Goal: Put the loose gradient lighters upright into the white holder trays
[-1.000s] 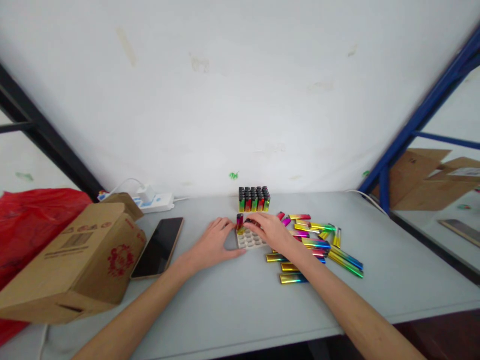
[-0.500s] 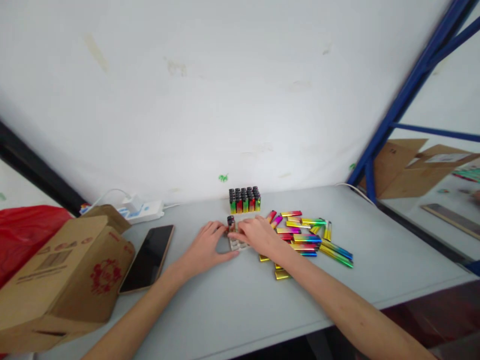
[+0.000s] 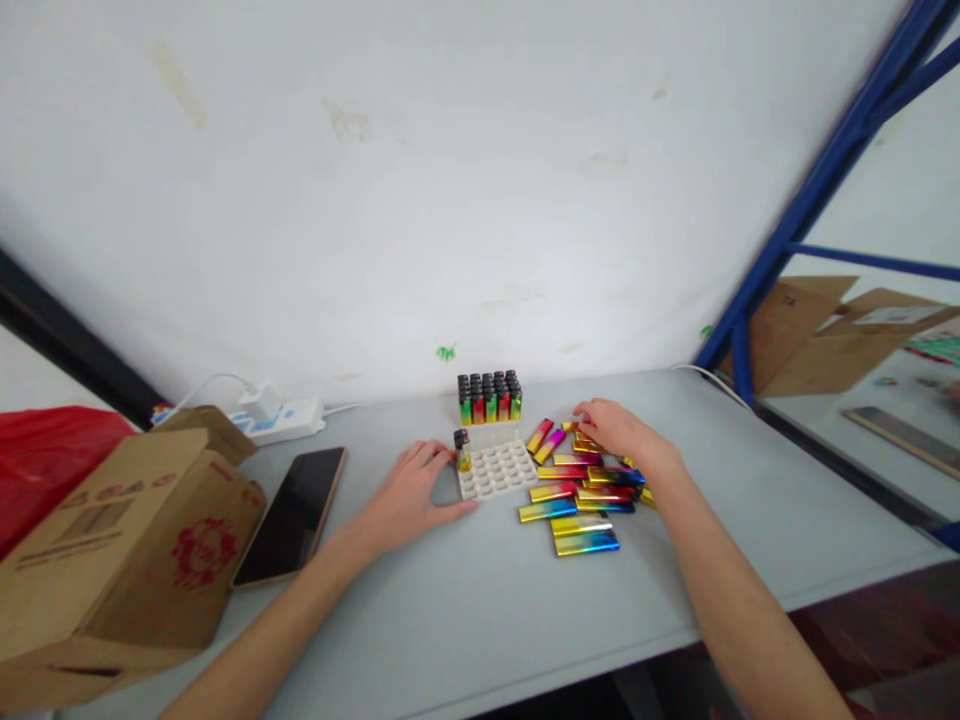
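At the left side of a white tray with rows of holes (image 3: 499,472), my left hand (image 3: 409,495) has its fingers and thumb spread around the near left corner, touching the edge. One black-topped lighter (image 3: 463,452) stands upright in the tray's left column, close by the fingertips. My right hand (image 3: 619,430) is over the far part of a pile of shiny two-coloured lighters (image 3: 577,475), its fingers closed down on a gold lighter (image 3: 571,427) that they mostly cover. Behind the tray stands a block of upright lighters (image 3: 490,400) with black tops and red, green and yellow bodies.
On the left lie a dark phone (image 3: 292,515), a cardboard box (image 3: 127,560), a red bag (image 3: 60,470) and a white power strip (image 3: 289,420). A white wall (image 3: 480,200) closes off the back. A blue metal frame (image 3: 795,220) rises at the right.
My right hand has left the tray and moved right to the lighter pile, so the tray's holes now show. The left hand has stayed at the tray.
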Action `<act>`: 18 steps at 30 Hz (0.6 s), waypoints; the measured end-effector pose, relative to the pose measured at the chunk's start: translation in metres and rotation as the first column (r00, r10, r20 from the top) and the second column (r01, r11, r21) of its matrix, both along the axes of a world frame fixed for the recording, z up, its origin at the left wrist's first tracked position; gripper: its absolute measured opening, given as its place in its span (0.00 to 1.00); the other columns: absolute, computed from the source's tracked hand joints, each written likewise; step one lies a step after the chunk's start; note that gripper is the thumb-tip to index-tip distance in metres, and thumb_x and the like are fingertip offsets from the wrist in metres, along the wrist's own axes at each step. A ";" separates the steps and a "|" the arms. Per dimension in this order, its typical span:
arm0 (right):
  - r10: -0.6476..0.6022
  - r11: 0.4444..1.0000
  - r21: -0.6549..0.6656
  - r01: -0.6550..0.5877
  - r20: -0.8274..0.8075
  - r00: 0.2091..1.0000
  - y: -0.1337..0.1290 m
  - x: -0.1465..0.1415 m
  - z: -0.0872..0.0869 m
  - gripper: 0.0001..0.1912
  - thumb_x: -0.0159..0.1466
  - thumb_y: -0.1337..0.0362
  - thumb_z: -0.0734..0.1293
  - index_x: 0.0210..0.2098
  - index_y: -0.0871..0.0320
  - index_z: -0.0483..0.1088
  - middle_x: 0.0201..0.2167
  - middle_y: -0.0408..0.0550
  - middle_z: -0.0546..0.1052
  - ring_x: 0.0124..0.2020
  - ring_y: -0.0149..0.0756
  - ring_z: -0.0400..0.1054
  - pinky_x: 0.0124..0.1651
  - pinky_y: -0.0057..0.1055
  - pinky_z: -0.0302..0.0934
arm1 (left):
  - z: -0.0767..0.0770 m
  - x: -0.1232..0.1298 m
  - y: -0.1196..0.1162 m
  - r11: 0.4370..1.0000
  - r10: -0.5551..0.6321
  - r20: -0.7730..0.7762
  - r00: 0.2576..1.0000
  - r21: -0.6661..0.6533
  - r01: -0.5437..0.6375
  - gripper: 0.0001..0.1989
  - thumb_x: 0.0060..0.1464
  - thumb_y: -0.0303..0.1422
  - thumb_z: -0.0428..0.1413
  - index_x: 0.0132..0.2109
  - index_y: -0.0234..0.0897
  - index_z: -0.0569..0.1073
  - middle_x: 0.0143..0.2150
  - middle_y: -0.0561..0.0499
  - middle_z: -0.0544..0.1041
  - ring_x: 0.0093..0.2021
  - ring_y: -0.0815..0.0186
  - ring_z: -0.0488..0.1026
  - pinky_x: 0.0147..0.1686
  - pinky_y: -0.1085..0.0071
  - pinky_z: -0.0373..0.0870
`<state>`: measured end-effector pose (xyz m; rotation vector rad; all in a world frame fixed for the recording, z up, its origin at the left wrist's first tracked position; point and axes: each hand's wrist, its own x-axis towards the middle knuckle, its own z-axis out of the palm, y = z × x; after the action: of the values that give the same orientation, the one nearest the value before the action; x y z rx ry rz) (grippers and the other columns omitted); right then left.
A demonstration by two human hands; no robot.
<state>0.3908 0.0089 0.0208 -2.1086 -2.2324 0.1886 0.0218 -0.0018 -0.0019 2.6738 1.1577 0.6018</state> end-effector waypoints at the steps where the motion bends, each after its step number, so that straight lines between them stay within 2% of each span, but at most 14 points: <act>1: 0.001 1.000 -0.007 -0.001 -0.011 1.000 0.002 0.001 -0.001 0.15 0.71 0.64 0.64 0.54 0.61 0.75 0.51 0.59 0.78 0.50 0.45 0.74 0.51 0.34 0.63 | 0.000 0.000 0.000 1.000 0.000 -0.001 1.000 -0.002 0.000 0.28 0.55 0.54 0.62 0.52 0.38 0.72 0.53 0.43 0.74 0.54 0.51 0.71 0.58 0.51 0.69; 4: 0.041 0.999 0.025 -0.040 -0.037 0.998 0.004 -0.002 -0.002 0.11 0.71 0.62 0.64 0.46 0.60 0.77 0.46 0.58 0.77 0.44 0.42 0.74 0.49 0.32 0.63 | 0.001 0.000 0.000 1.000 -0.002 -0.003 1.000 -0.001 0.002 0.27 0.54 0.54 0.62 0.51 0.38 0.73 0.53 0.43 0.74 0.54 0.51 0.71 0.58 0.53 0.69; 6: 0.060 0.992 0.115 -0.051 -0.076 0.995 0.005 -0.006 -0.002 0.12 0.73 0.62 0.62 0.44 0.61 0.76 0.46 0.58 0.76 0.44 0.40 0.74 0.49 0.31 0.63 | 0.001 0.000 0.000 1.000 -0.004 0.001 1.000 0.003 0.004 0.27 0.54 0.54 0.63 0.51 0.38 0.73 0.52 0.44 0.74 0.54 0.51 0.71 0.57 0.53 0.70; 9: 0.073 0.956 0.293 -0.002 -0.234 0.970 0.004 -0.015 0.002 0.13 0.75 0.63 0.58 0.49 0.61 0.71 0.44 0.57 0.77 0.38 0.37 0.74 0.45 0.31 0.63 | 0.001 0.000 0.000 1.000 -0.011 0.004 1.000 0.011 0.011 0.26 0.54 0.53 0.62 0.51 0.39 0.72 0.52 0.44 0.74 0.54 0.51 0.72 0.57 0.53 0.70; 12: 0.127 0.910 0.410 0.053 -0.400 0.908 0.001 -0.031 0.009 0.15 0.75 0.59 0.57 0.52 0.60 0.70 0.33 0.49 0.79 0.29 0.36 0.72 0.39 0.30 0.63 | 0.002 0.000 -0.001 1.000 -0.018 0.003 1.000 0.013 0.018 0.26 0.55 0.53 0.62 0.51 0.38 0.72 0.52 0.44 0.74 0.54 0.51 0.71 0.57 0.52 0.69; 15: 0.196 0.865 0.485 0.126 -0.559 0.806 -0.004 -0.053 0.013 0.17 0.71 0.52 0.62 0.47 0.57 0.75 0.26 0.45 0.77 0.27 0.36 0.71 0.35 0.31 0.63 | 0.000 0.000 -0.001 1.000 -0.013 0.007 1.000 0.009 0.013 0.27 0.55 0.53 0.62 0.51 0.37 0.72 0.52 0.43 0.74 0.53 0.51 0.71 0.57 0.53 0.70; 18: 0.223 0.912 0.381 0.152 -0.771 0.596 -0.008 -0.078 0.012 0.21 0.64 0.43 0.68 0.39 0.56 0.75 0.23 0.42 0.74 0.23 0.35 0.67 0.28 0.30 0.61 | -0.002 -0.001 0.000 1.000 -0.017 0.017 1.000 0.020 0.017 0.27 0.55 0.54 0.62 0.51 0.38 0.72 0.52 0.43 0.74 0.53 0.52 0.71 0.57 0.53 0.70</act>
<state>0.3128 0.0007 0.0324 -1.3226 -1.5565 0.5085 0.0210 -0.0018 -0.0044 2.6862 1.1293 0.6356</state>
